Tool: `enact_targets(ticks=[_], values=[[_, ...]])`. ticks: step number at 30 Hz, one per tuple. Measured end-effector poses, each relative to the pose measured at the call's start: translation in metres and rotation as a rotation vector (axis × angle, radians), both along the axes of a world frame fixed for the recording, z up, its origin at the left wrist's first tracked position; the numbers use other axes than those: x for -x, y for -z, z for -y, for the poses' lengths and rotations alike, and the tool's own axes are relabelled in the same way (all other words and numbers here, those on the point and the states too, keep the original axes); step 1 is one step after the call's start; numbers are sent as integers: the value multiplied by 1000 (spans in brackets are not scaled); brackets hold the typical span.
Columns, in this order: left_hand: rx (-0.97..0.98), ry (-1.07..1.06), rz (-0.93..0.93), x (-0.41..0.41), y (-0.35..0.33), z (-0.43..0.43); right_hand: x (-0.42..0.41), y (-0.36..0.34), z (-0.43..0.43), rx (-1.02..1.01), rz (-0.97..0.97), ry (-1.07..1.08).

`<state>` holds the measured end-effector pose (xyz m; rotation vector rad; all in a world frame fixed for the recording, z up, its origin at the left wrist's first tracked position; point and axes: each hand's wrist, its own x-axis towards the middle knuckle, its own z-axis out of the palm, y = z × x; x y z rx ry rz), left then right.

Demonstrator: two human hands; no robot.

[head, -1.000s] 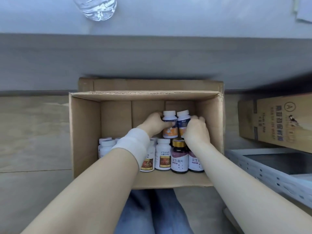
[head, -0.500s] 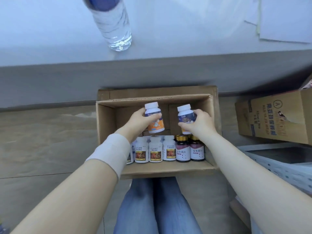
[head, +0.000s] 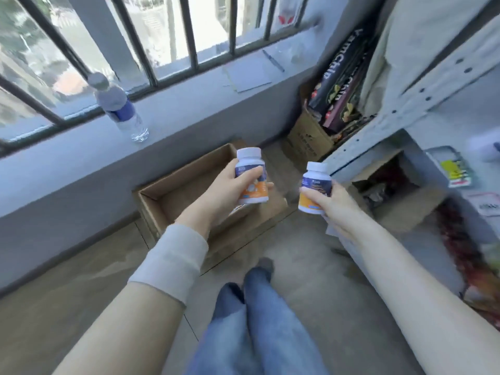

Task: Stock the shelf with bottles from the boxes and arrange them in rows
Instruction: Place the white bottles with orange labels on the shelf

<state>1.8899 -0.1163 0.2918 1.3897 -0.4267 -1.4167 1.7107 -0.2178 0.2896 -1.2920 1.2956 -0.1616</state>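
This looks like a shop's stockroom. Pale slotted-metal shelving [head: 378,123] runs along the right. An open cardboard box [head: 167,196] sits on the tiled floor [head: 311,280] by the far wall, and farther right a carton [head: 311,136] holds YamChip snack packs [head: 338,85]. A barred window [head: 162,36] spans the far wall.

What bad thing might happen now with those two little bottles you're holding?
The left hand grips the left pill bottle and the right hand grips the right pill bottle, both in the air over the hard floor, so a slip might drop one. The open cardboard box lies just ahead of the feet, so a careless step might catch its edge.
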Motion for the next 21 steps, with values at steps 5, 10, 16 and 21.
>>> enact_targets(ticks=[5, 10, 16, 21], values=[[132, 248, 8, 100, -73, 17, 110, -76, -31, 84, 88, 288], [195, 460, 18, 214, -107, 46, 234, -109, -59, 150, 145, 466], [242, 647, 21, 376, -126, 79, 387, -137, -76, 286, 202, 657], [333, 751, 117, 511, -145, 103, 516, -154, -83, 377, 136, 739]])
